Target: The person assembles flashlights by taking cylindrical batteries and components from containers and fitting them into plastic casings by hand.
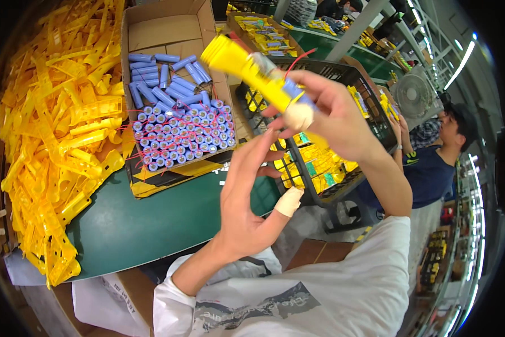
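The right hand [328, 112] pinches a yellow tube [251, 71] up high between box [160, 29] and crate [318, 196], maybe to see it. The left hand [244, 196], fingers apart, holds nothing. Blue batteries [182, 135] stand close, likely so none roll.

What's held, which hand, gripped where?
Right hand: yellow casing with a blue cell, gripped at its lower end, by the cell. Left hand: open, nothing held.

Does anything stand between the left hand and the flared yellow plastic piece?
Partly: the right hand grips the flared yellow plastic piece at its lower end, nearest the left hand; nothing visible blocks its top.
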Available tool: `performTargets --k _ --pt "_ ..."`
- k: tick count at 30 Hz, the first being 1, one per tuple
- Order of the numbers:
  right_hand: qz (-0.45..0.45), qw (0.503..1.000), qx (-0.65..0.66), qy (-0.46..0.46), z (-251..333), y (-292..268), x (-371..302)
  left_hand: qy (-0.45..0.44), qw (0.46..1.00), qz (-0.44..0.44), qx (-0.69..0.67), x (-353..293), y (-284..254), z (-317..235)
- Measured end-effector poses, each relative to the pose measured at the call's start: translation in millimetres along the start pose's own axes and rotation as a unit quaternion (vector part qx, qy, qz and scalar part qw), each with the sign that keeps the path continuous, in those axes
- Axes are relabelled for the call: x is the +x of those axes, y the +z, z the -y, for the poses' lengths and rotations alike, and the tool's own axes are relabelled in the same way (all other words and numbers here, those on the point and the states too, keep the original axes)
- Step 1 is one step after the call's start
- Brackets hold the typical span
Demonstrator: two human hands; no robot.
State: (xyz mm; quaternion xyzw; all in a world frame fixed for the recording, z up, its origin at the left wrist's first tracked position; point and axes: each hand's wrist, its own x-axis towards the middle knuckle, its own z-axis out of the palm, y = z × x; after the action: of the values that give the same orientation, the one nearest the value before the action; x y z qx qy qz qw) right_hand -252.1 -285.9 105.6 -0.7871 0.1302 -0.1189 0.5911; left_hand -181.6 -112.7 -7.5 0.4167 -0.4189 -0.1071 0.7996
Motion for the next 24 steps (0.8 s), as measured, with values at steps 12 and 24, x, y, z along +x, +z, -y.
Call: performTargets --k 12,24 --pt "-0.372 0.779 -0.491 0.118 -195.7 -301.9 -10.7 -0.132 0.85 0.087 0.502 -157.5 -156.5 34.3" --pt "-0.35 0.657 -0.576 0.338 -309.6 -404.9 -36.4 -0.022 0.716 -0.003 0.698 -152.4 -153.0 53.9"
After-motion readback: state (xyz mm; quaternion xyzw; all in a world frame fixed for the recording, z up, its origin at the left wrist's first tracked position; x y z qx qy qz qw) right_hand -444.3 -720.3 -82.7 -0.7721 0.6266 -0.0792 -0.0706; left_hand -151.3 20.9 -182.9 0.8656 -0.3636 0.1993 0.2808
